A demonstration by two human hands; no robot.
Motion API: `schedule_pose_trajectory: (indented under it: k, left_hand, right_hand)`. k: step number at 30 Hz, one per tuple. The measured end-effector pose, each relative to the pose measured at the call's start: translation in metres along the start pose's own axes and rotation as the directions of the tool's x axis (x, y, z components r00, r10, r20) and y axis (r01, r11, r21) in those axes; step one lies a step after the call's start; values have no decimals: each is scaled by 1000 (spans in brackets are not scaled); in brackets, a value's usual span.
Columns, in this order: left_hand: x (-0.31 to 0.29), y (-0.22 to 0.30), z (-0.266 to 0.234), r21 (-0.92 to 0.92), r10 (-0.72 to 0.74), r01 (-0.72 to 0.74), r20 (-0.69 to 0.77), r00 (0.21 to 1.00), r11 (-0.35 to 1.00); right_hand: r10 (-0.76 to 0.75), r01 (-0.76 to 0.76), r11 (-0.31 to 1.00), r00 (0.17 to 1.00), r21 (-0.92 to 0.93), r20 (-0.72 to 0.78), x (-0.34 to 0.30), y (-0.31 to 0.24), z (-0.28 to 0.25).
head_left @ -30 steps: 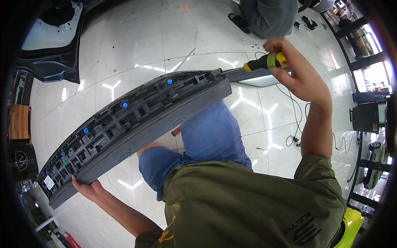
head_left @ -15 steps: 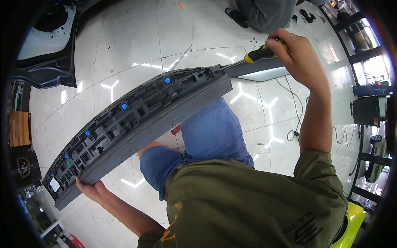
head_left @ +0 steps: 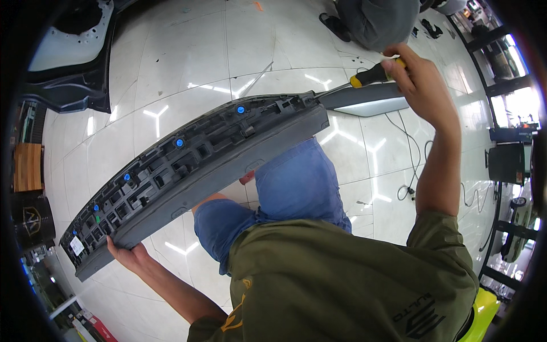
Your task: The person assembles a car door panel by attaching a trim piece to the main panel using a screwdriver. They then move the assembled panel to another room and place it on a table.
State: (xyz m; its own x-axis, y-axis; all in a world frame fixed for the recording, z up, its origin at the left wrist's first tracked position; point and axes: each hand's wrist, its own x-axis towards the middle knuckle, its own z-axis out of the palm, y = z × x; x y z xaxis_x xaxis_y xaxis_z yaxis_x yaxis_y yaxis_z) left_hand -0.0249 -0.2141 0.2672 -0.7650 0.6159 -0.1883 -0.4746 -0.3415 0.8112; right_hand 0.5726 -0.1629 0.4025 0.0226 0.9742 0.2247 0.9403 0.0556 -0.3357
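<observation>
A long, curved dark grey plastic trim panel lies slantwise across my lap, its ribbed inner side facing up. Several blue clips dot its far edge, and a small green piece sits near the left end beside a white label. My left hand grips the near edge close to that left end, thumb on top. In my right hand is a screwdriver with a black and yellow handle, fingers wrapped round it. Its thin shaft reaches the panel's right end; the exact contact of the tip is too small to tell.
Beyond the panel's right end lies another grey trim piece on the tiled floor. A cable curls at the right. Another person's leg and sandal are at the far right. A car door stands at the far left.
The whole view has shifted slightly, so panel and floor sit a little further right. Both hands keep their holds, and the screwdriver stays at the panel's right end.
</observation>
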Motion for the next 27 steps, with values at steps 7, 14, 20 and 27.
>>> schedule_pose_trajectory:
  k: [7, 14, 20, 27]
  left_hand:
    - [9, -5, 2, -14, -24, 25, 11, 1000, 1000]
    - [5, -2, 1, -3, -21, 21, -6, 1000, 1000]
    - [3, -1, 2, -8, -23, 22, -12, 1000, 1000]
    - [1, -2, 9, -8, -49, 49, -46, 998, 999]
  right_hand:
    - [53, -53, 999, 981, -5, 186, -2, -16, -26]
    - [-325, 362, 916, 922, 172, -212, 2, 0, 9]
    - [152, -151, 988, 983, -15, 101, 13, -33, -12]
    - [-320, 385, 887, 911, 254, -261, 14, -8, 3]
